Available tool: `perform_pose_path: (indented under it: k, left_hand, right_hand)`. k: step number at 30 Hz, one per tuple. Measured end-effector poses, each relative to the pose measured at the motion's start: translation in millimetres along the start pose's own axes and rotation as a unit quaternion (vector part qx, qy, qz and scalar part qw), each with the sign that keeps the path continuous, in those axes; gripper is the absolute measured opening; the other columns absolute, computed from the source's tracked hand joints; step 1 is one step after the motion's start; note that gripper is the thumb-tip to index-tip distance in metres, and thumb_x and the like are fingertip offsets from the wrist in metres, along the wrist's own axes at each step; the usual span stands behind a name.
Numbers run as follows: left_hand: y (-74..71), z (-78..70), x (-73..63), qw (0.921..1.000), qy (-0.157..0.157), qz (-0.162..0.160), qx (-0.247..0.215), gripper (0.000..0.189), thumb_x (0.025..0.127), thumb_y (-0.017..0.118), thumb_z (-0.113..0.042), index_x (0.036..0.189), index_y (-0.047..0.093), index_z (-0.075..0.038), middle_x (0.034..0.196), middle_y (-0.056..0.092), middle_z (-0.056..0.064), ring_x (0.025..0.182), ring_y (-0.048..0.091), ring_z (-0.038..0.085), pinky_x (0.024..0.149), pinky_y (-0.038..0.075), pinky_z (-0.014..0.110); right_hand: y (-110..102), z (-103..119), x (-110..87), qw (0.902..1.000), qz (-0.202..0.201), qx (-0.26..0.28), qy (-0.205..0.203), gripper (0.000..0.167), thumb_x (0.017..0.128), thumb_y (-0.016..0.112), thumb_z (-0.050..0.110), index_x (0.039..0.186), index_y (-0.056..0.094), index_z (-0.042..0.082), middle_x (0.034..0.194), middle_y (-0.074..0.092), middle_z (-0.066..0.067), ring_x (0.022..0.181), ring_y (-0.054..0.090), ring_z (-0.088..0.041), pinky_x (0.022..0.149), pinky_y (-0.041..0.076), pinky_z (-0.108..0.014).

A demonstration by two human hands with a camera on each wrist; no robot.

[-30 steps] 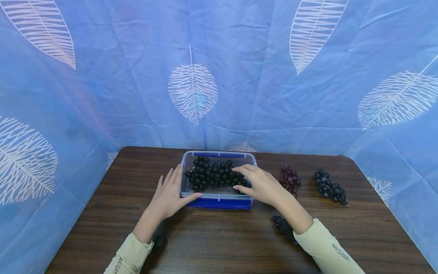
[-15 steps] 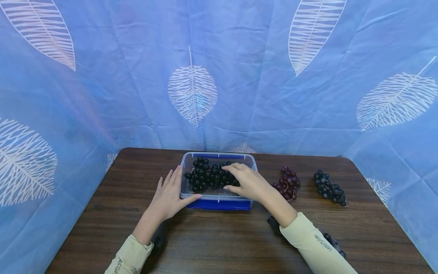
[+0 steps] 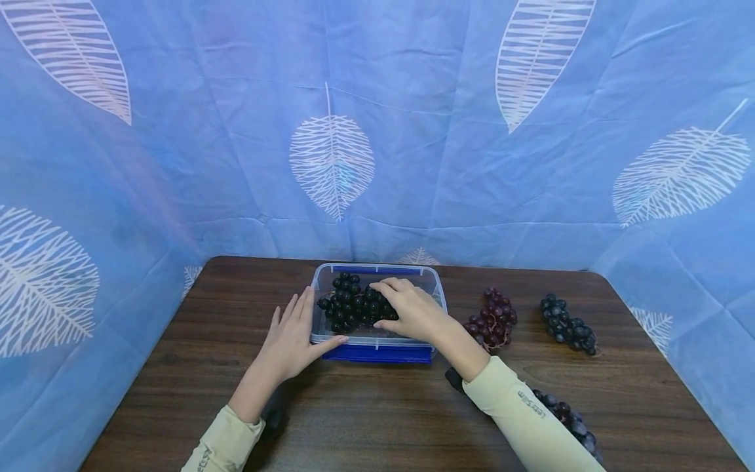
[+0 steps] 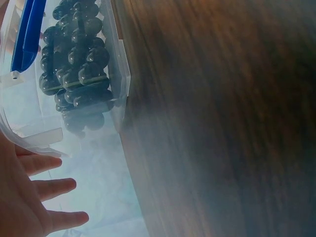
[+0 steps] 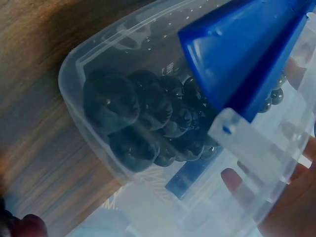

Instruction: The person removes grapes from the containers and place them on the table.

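Note:
A clear plastic food box point(image 3: 377, 341) with blue clips stands on the table, with black grapes point(image 3: 345, 305) inside it. My left hand point(image 3: 289, 334) rests with straight, spread fingers against the left end of the box, thumb along the front rim. In the left wrist view its fingers point(image 4: 54, 187) lie just beyond the box corner. My right hand point(image 3: 413, 311) reaches into the box, thumb and fingers curled round the middle of the bunch. Its palm hides the grapes at the right end, though the right wrist view shows grapes point(image 5: 148, 108) through the clear wall.
Right of the box lies a bunch of dark red grapes point(image 3: 492, 318). Farther right is a bunch of blue-black grapes point(image 3: 568, 324). Another dark bunch point(image 3: 569, 416) is partly hidden under the right sleeve point(image 3: 519, 410). A blue leaf-print cloth point(image 3: 377, 164) hangs behind the brown table point(image 3: 248, 314).
My right hand has moved left over the grapes inside the box, bringing its sleeve left too and uncovering more of the red and front-right bunches. The left hand has stayed put.

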State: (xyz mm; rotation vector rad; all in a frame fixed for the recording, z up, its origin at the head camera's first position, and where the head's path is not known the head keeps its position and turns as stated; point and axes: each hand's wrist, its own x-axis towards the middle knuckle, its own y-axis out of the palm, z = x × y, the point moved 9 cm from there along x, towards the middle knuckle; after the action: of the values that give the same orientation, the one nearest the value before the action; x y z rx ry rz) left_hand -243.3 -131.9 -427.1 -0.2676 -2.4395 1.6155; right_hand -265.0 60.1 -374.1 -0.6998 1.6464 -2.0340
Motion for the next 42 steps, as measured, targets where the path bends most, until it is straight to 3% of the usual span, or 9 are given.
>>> perform_pose_path:
  k: [14, 34, 42]
  left_hand:
    - [0.1, 0.2, 0.1, 1.0000, 0.002, 0.001, -0.001, 0.119, 0.093, 0.060, -0.077, 0.168, 0.013, 0.002, 0.174, 0.019, 0.023, 0.159, 0.022, 0.047, 0.122, 0.017, 0.076]
    - [1.9, 1.5, 1.7, 1.0000, -0.001, 0.006, -0.005, 0.120, 0.093, 0.059, -0.079, 0.168, 0.012, 0.002, 0.174, 0.018, 0.023, 0.159, 0.021, 0.048, 0.121, 0.016, 0.076]
    - [2.6, 2.9, 1.3, 1.0000, 0.000, 0.004, -0.003, 0.120, 0.092, 0.057, -0.080, 0.169, 0.011, 0.000, 0.175, 0.018, 0.022, 0.160, 0.020, 0.047, 0.122, 0.016, 0.076]
  right_hand:
    - [18, -6, 19.0, 0.9986, 0.039, 0.004, 0.035, 0.081, 0.094, 0.083, 0.039, 0.159, 0.047, 0.008, 0.159, 0.049, -0.021, 0.146, 0.047, -0.042, 0.110, 0.049, -0.059]
    - [35, -8, 41.3, 0.9941, 0.083, -0.009, 0.070, 0.085, 0.092, 0.082, 0.045, 0.160, 0.046, 0.008, 0.160, 0.049, -0.018, 0.146, 0.047, -0.040, 0.113, 0.048, -0.054]
    - [43, -12, 41.0, 0.9905, 0.104, -0.005, 0.090, 0.088, 0.090, 0.083, 0.048, 0.160, 0.045, 0.010, 0.160, 0.049, -0.016, 0.147, 0.046, -0.040, 0.111, 0.046, -0.063]
